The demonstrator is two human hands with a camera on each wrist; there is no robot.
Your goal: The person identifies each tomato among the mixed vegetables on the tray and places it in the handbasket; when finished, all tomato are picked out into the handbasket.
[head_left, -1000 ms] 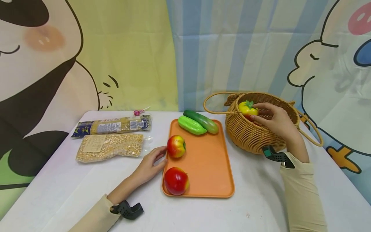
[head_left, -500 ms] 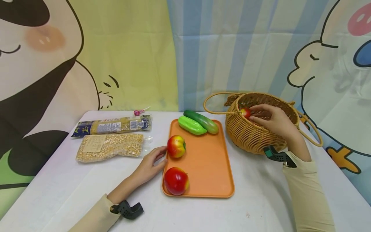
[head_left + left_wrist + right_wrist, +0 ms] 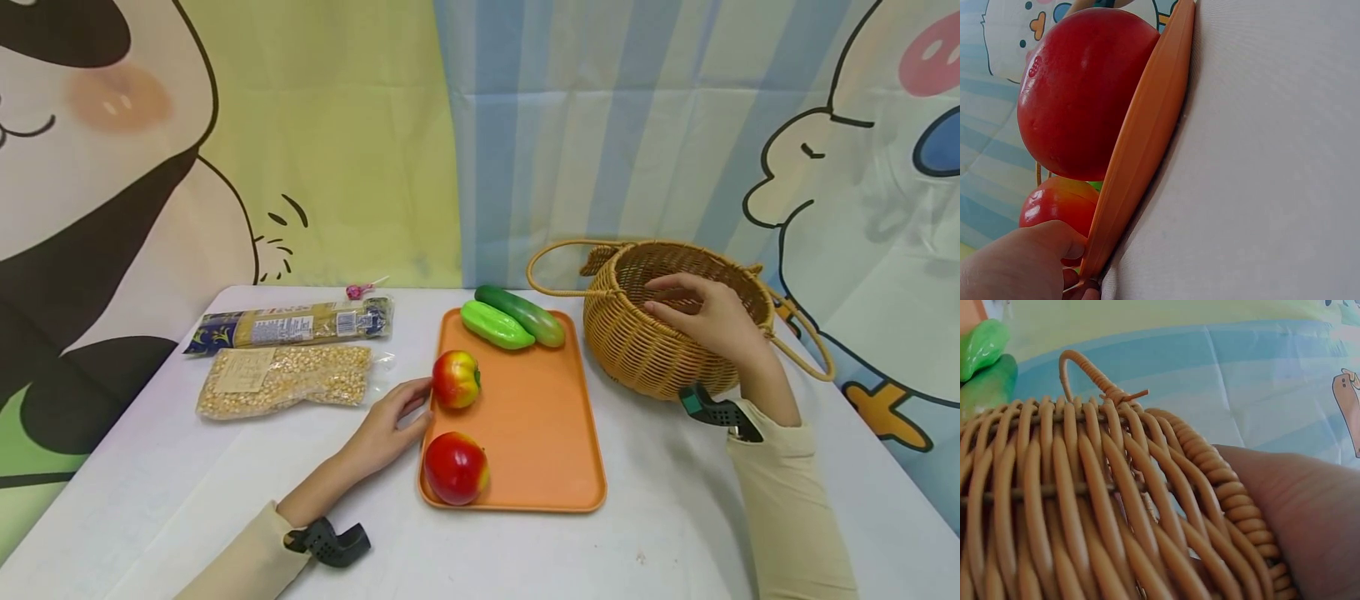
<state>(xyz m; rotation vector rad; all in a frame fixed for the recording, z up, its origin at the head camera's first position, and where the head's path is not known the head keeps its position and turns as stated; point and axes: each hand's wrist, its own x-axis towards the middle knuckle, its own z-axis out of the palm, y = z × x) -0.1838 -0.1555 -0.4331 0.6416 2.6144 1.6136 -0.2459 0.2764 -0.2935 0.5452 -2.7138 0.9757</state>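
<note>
your right hand (image 3: pixel 708 317) is at the mouth of the wicker basket (image 3: pixel 648 358), thumb and fingers parted, gripping nothing. your left hand (image 3: pixel 392 427) rests against the left edge of the orange tray (image 3: pixel 540 417), fingers loosely bent. just beside it lies a red-yellow fruit (image 3: pixel 454 379); a red fruit (image 3: pixel 453 468) sits in the tray's near left corner, two green cucumbers (image 3: pixel 495 324) at its far edge. the basket stands by the tray's right edge. towards the far left of the table (image 3: pixel 660 508) lie a kernel bag (image 3: pixel 300 383), a long packet (image 3: pixel 288 328) and a lollipop (image 3: pixel 356 292).

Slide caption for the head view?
Left hand at edge of orange tray, right hand at mouth of wicker basket.
</note>
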